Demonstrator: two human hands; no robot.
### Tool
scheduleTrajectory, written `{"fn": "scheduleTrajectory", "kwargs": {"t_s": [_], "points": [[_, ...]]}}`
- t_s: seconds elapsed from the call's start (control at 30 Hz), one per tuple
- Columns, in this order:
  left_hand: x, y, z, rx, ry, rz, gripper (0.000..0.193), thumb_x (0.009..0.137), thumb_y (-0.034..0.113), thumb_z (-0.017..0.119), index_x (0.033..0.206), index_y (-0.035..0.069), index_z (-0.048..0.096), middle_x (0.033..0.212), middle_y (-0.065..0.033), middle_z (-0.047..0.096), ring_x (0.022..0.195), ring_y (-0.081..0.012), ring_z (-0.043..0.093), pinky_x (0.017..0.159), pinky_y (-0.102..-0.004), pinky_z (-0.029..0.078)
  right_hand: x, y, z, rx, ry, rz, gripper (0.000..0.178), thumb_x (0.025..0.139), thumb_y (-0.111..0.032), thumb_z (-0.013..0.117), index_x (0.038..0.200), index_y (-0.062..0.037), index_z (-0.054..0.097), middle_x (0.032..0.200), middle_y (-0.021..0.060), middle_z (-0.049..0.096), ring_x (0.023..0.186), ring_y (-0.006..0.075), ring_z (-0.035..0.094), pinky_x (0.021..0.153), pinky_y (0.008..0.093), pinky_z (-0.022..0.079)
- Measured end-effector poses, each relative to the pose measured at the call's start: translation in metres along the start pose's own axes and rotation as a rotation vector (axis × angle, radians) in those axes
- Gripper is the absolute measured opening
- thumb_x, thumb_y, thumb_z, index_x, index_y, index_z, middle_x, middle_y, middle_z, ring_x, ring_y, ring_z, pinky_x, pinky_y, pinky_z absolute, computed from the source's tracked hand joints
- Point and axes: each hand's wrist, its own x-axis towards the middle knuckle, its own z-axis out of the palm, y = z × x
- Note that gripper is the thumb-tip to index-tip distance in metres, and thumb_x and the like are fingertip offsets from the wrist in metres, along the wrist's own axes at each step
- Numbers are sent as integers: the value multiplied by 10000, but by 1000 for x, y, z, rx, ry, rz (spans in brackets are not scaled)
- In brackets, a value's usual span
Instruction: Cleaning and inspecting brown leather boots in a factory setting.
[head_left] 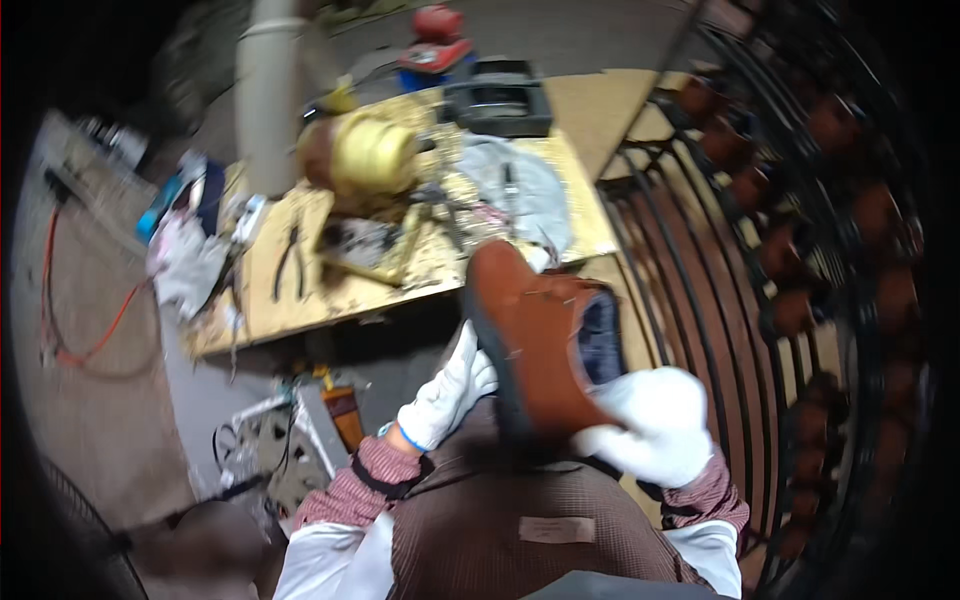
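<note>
The right hand (655, 428), in a white glove, is closed around the heel end of a brown shoe (535, 340), its thumb lying along the lower back. The left hand (450, 388), also gloved in white, is at the opposite side, its fingers against the dark sole; the blur and the shoe's bulk make it impossible to tell whether it grips or merely steadies. The shoe is held tilted above the person's lap, toe toward the worktop, sole facing left and its dark-lined opening facing right. Reddish checked cuffs cover both wrists, and a brown checked garment (450, 530) with a pale label (556, 529) covers the lap.

Beyond the toe, the pale yellowish worktop (262, 322) carries a loose grey cloth (535, 195) near its right edge. Left of the cloth is a shallow open box (405, 255), with a large yellow roll (372, 150) just behind it. Dark-handled pliers (290, 268) lie left of the box, near the front edge. A black tray (500, 100) sits toward the back, beside the cloth. A thick pale pipe (268, 110) rises at the left. On the person's right, a black metal rack holds several brown shoes (790, 312). An orange cable (107, 335) curves across the floor at far left.
</note>
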Motion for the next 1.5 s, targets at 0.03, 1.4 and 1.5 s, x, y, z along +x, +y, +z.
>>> {"fn": "scheduleTrajectory", "kwargs": {"t_s": [0.03, 1.4, 1.5], "points": [[4, 2, -8, -56, 35, 11, 716, 1082, 522, 388, 1578, 10, 319, 1479, -164, 534, 1280, -285, 570, 1131, -431, 426, 14, -8, 19, 28, -43, -135, 400, 716, -371, 882, 960, -80, 752, 770, 51, 677, 583, 245, 625, 554, 384, 497], [32, 129, -142, -204, 844, 457, 788, 1047, 448, 582, 1644, 134, 174, 1523, -105, 478, 1316, -259, 575, 1030, -425, 545, 16, 42, 112, 113, -182, 251, 443, 778, -171, 814, 1196, -55, 723, 1256, 163, 704, 1081, 337, 706, 910, 395, 569], [42, 153, -132, -72, 1064, 600, 799, 1092, 247, 520, 1662, 91, -17, 1540, -108, 487, 1370, -209, 530, 1135, -385, 437, 13, 50, 111, 121, -158, 285, 449, 772, -148, 815, 1201, -60, 718, 1254, 160, 703, 1077, 335, 705, 913, 399, 568]]}}
